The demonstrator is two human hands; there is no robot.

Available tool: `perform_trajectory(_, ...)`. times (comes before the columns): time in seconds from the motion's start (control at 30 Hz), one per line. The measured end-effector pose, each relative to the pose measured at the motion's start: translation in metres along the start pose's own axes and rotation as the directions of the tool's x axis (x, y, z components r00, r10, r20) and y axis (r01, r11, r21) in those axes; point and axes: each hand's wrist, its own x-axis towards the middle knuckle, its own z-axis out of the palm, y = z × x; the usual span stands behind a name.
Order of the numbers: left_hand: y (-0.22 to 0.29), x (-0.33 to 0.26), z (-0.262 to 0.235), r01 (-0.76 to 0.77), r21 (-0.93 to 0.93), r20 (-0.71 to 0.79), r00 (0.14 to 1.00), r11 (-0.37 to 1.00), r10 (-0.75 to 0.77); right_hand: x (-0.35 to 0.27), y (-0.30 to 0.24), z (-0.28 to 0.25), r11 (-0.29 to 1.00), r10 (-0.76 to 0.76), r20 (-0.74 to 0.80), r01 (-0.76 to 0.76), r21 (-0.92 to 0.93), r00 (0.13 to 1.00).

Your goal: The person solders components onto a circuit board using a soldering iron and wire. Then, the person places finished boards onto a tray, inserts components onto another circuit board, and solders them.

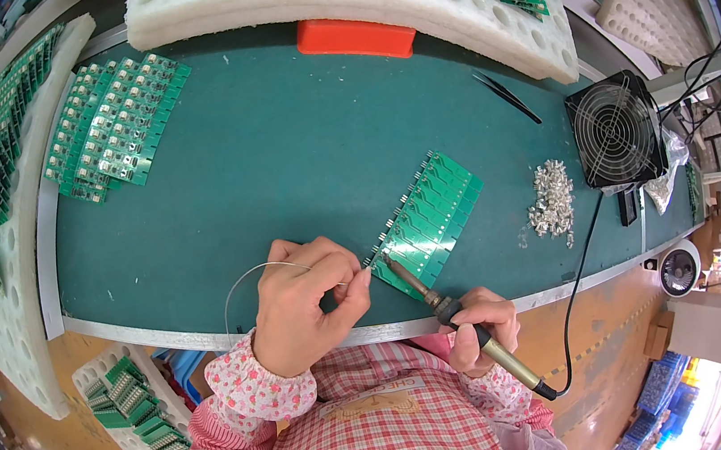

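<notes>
Fingers (352, 287) of left hand (303, 308) pinch thin solder wire (246, 279), its end at near edge of green circuit board strip (427, 217). Right hand (481, 323) clenched around soldering iron (443, 309), tip touching same board edge. Board strip lies flat on green surface (279, 145). Right of board: pile of small metal parts (551, 197), then black fan (614, 131). Beyond board: orange block (355, 37).

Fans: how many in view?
2. A black square fan stands at the mat's right edge, by the pile of metal parts. A small round white fan sits lower right, off the table. Others may be hidden past the rim.
</notes>
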Motion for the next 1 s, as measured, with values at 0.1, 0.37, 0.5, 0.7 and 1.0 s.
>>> perform_trajectory(0.1,0.0017,0.0005,-0.0001,-0.012,0.017,0.018,1.0,1.0,0.012,0.0001,0.0,-0.001,1.0,-0.018,0.0,0.018,-0.009,1.0)
perform_trajectory(0.37,-0.0006,0.0017,0.0,-0.036,0.058,0.036,0.999,0.998,0.034,-0.0004,0.0024,0.0006,1.0,-0.029,-0.007,0.029,-0.008,1.0)
perform_trajectory(0.5,0.0006,0.0014,0.0011,0.002,0.029,0.009,1.0,1.0,-0.003,0.0016,0.0019,0.0012,0.999,-0.044,-0.02,0.044,-0.008,0.999)
perform_trajectory(0.7,0.0011,0.0024,0.0016,0.036,-0.021,-0.021,0.999,0.999,-0.036,0.0066,-0.0023,0.0057,0.998,-0.029,-0.076,0.024,-0.057,0.997)
perform_trajectory(1.0,0.0003,0.0044,0.0021,-0.026,0.078,0.037,0.999,0.997,0.023,0.0054,-0.005,0.0029,0.998,0.067,-0.044,-0.067,-0.006,0.997)
